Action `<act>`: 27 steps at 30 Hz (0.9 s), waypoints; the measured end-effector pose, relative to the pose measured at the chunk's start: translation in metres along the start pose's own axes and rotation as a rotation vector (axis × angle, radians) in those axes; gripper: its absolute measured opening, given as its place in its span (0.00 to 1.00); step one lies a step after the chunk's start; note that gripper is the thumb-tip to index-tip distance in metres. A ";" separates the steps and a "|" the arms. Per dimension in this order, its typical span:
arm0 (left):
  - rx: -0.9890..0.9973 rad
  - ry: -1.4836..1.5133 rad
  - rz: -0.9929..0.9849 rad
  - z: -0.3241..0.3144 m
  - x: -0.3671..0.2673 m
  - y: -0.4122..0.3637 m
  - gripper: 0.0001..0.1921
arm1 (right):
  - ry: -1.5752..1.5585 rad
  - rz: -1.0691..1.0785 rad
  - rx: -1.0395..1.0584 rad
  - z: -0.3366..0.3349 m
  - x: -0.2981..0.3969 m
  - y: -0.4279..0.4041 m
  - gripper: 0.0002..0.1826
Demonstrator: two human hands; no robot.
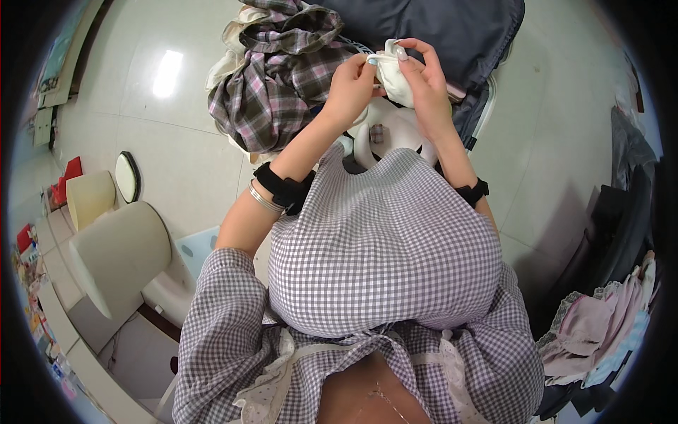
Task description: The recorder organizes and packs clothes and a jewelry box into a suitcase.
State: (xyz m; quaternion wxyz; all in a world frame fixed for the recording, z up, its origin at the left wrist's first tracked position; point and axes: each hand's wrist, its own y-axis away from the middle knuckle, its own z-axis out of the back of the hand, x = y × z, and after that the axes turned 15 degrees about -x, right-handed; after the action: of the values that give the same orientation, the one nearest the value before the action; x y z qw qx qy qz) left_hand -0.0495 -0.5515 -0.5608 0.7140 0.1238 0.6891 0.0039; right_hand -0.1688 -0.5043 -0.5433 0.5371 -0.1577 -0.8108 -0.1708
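Observation:
My left hand (352,93) and my right hand (428,87) pinch the top edge of a small white cloth item (396,79) between fingers and thumbs. Beneath them lies a white plush-looking thing (389,124) with a small plaid patch, partly hidden by my wrists and gingham garment. A heap of plaid fabric (265,100) in grey and pink lies to the left of my hands, with cream cloth at its edges. Behind my hands spreads the dark grey fabric of an open suitcase (439,32). Something pink beside my right hand is mostly covered.
Cream padded chairs (124,249) stand on the tiled floor at left, near a round white-topped object (127,177) and a pale blue panel (196,249). Pink lace-trimmed cloth (588,323) hangs at lower right, below a black chair-like object (609,228). Cluttered shelves line the far left.

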 end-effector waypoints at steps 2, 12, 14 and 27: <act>-0.033 0.232 0.213 -0.001 -0.009 0.002 0.13 | -0.003 -0.027 0.022 0.002 0.000 -0.005 0.15; 0.305 0.400 0.391 0.018 -0.023 0.001 0.14 | 0.756 0.498 -0.105 0.026 -0.031 -0.008 0.13; 0.356 0.377 0.349 0.018 -0.019 -0.003 0.14 | 0.722 0.194 -0.089 0.025 -0.031 -0.009 0.14; 0.156 0.250 0.283 0.019 -0.006 -0.034 0.08 | -0.124 -0.459 0.032 0.016 -0.004 -0.033 0.10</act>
State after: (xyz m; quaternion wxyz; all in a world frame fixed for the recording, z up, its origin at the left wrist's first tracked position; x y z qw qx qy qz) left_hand -0.0364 -0.5888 -0.5611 0.6036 0.2729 0.7462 0.0660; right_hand -0.1951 -0.5268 -0.5569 0.4360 0.0288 -0.8594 -0.2656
